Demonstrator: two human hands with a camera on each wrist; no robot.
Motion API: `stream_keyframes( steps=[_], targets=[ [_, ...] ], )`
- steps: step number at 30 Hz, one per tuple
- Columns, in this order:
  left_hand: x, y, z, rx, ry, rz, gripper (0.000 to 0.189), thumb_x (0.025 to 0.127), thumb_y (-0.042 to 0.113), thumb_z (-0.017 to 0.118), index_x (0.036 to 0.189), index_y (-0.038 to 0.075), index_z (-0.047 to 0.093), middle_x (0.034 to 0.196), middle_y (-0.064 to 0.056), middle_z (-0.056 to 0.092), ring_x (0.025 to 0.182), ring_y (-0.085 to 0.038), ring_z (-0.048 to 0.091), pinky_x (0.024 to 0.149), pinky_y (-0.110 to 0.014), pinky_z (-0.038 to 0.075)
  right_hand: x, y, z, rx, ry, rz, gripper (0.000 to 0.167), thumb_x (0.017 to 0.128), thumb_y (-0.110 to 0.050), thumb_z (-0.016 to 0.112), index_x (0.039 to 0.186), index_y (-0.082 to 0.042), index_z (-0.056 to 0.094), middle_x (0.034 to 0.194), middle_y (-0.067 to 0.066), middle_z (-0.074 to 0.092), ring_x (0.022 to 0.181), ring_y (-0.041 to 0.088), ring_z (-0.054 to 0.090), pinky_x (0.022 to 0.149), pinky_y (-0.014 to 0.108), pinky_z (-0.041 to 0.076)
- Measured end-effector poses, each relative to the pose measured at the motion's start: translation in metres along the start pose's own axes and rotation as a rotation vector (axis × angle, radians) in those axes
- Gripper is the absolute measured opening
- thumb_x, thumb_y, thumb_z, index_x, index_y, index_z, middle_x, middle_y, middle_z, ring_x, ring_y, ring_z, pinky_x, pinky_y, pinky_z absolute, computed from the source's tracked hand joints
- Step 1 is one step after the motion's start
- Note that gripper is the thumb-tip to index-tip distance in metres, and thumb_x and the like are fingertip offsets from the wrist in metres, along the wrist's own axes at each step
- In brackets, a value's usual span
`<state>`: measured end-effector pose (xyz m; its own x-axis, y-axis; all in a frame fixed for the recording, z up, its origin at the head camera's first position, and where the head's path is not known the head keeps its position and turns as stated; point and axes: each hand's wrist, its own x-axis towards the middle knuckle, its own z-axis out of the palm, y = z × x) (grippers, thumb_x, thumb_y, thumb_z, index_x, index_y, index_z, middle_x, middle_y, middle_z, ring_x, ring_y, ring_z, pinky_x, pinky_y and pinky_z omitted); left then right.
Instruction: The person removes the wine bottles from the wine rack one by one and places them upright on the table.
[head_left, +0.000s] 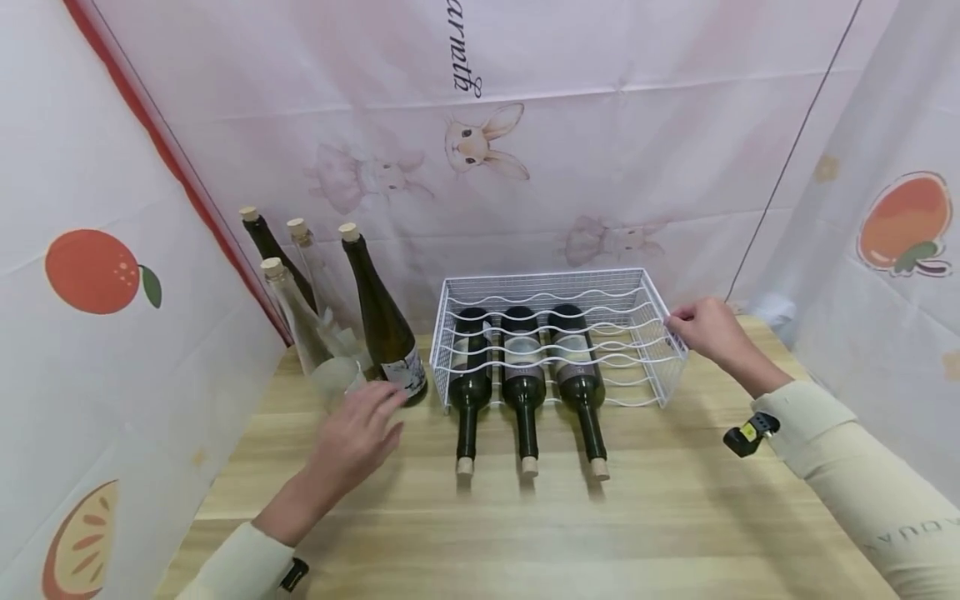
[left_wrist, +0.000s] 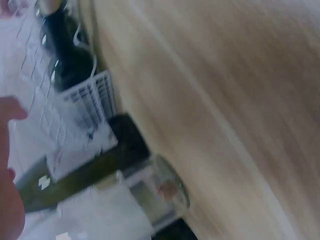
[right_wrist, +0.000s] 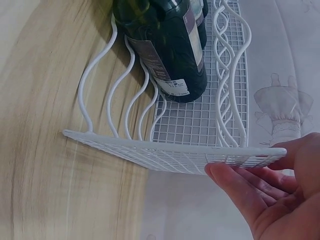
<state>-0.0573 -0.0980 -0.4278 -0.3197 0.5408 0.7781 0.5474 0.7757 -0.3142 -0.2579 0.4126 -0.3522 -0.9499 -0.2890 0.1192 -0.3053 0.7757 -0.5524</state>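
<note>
A white wire wine rack [head_left: 645,333] stands on the table, with three dark wine bottles [head_left: 525,387] lying in it, corked necks toward me. At the rack's right end, my right hand [head_left: 708,333] pinches the edge of the mesh side panel [right_wrist: 175,155] between thumb and fingers. My left hand [head_left: 356,437] hovers left of the rack with loosely bent fingers and nothing held. Close beyond it stand a labelled green bottle [head_left: 386,321] and a clear corked bottle [head_left: 296,312], whose lower part the hand partly hides. The left wrist view is blurred.
Behind those two stand another dark green bottle [head_left: 273,250] and another clear bottle [head_left: 309,258], both corked. The wooden table [head_left: 540,542] is bounded by printed cloth [head_left: 555,167] at the back and both sides.
</note>
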Motion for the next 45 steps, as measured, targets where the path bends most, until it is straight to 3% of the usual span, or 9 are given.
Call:
stream_keyframes(
  steps=[5, 10, 13, 16, 18, 21, 27, 32, 45],
  targets=[
    [0.004, 0.014, 0.021, -0.006, -0.229, 0.175, 0.040, 0.107, 0.016, 0.039, 0.133, -0.003, 0.063, 0.132, -0.019, 0.069, 0.123, -0.036, 0.067, 0.106, -0.045, 0.056, 0.000, -0.002, -0.002, 0.012, -0.016, 0.002, 0.033, 0.100, -0.016, 0.060, 0.105, 0.014, 0.074, 0.086, 0.022, 0.078, 0.067, 0.010, 0.063, 0.058, 0.027, 0.051],
    [0.010, 0.024, 0.040, 0.109, -0.445, 0.283, 0.048, 0.108, 0.004, 0.027, 0.144, 0.003, 0.057, 0.147, -0.016, 0.061, 0.138, -0.033, 0.058, 0.118, -0.044, 0.048, -0.001, 0.000, -0.002, 0.020, -0.015, 0.004, 0.034, 0.101, -0.016, 0.060, 0.106, 0.014, 0.074, 0.085, 0.021, 0.078, 0.067, 0.010, 0.064, 0.059, 0.027, 0.052],
    [0.015, 0.028, 0.049, 0.163, -0.556, 0.323, 0.047, 0.106, 0.001, 0.036, 0.150, 0.006, 0.052, 0.155, -0.014, 0.055, 0.146, -0.032, 0.051, 0.121, -0.044, 0.044, 0.000, 0.000, 0.000, 0.023, -0.011, -0.001, 0.034, 0.101, -0.017, 0.061, 0.106, 0.014, 0.074, 0.085, 0.021, 0.078, 0.067, 0.009, 0.064, 0.059, 0.026, 0.052],
    [0.020, 0.030, 0.058, 0.200, -0.613, 0.336, 0.050, 0.103, 0.005, 0.052, 0.153, 0.009, 0.050, 0.158, -0.012, 0.051, 0.150, -0.031, 0.046, 0.123, -0.044, 0.042, 0.000, 0.001, 0.001, 0.025, -0.018, -0.002, 0.034, 0.101, -0.017, 0.061, 0.106, 0.013, 0.074, 0.084, 0.020, 0.078, 0.067, 0.008, 0.064, 0.059, 0.026, 0.052],
    [0.024, 0.030, 0.065, 0.213, -0.624, 0.324, 0.053, 0.101, 0.005, 0.057, 0.153, 0.009, 0.049, 0.159, -0.011, 0.051, 0.151, -0.031, 0.045, 0.122, -0.045, 0.042, 0.001, 0.000, 0.000, 0.021, -0.023, -0.002, 0.034, 0.101, -0.018, 0.060, 0.107, 0.013, 0.075, 0.085, 0.019, 0.078, 0.068, 0.008, 0.063, 0.060, 0.026, 0.051],
    [0.032, 0.026, 0.077, 0.229, -0.599, 0.302, 0.051, 0.100, 0.003, 0.055, 0.151, 0.010, 0.052, 0.158, -0.011, 0.052, 0.147, -0.032, 0.049, 0.118, -0.046, 0.047, 0.002, -0.001, -0.004, 0.007, -0.020, -0.006, 0.035, 0.101, -0.019, 0.060, 0.108, 0.013, 0.074, 0.086, 0.020, 0.078, 0.068, 0.009, 0.063, 0.060, 0.027, 0.051],
    [0.041, 0.018, 0.096, 0.267, -0.497, 0.319, 0.049, 0.104, 0.002, 0.032, 0.145, 0.010, 0.058, 0.152, -0.012, 0.057, 0.136, -0.035, 0.058, 0.106, -0.047, 0.055, 0.005, -0.005, -0.006, 0.003, 0.003, -0.011, 0.035, 0.100, -0.018, 0.061, 0.108, 0.013, 0.074, 0.088, 0.022, 0.078, 0.067, 0.007, 0.063, 0.060, 0.027, 0.052],
    [0.046, 0.016, 0.106, 0.337, -0.487, 0.338, 0.057, 0.108, 0.000, 0.017, 0.144, 0.013, 0.059, 0.152, -0.009, 0.057, 0.139, -0.034, 0.057, 0.106, -0.047, 0.056, 0.006, -0.006, -0.006, 0.007, -0.011, -0.001, 0.035, 0.101, -0.018, 0.061, 0.109, 0.013, 0.074, 0.088, 0.022, 0.078, 0.067, 0.008, 0.063, 0.059, 0.027, 0.052],
    [0.047, 0.017, 0.117, 0.365, -0.359, 0.377, 0.048, 0.104, 0.007, 0.031, 0.131, 0.017, 0.069, 0.137, -0.004, 0.069, 0.123, -0.033, 0.069, 0.097, -0.041, 0.060, 0.001, -0.004, -0.004, 0.005, -0.023, 0.007, 0.033, 0.101, -0.017, 0.061, 0.107, 0.013, 0.074, 0.086, 0.020, 0.078, 0.068, 0.009, 0.064, 0.059, 0.027, 0.051]
  ],
)
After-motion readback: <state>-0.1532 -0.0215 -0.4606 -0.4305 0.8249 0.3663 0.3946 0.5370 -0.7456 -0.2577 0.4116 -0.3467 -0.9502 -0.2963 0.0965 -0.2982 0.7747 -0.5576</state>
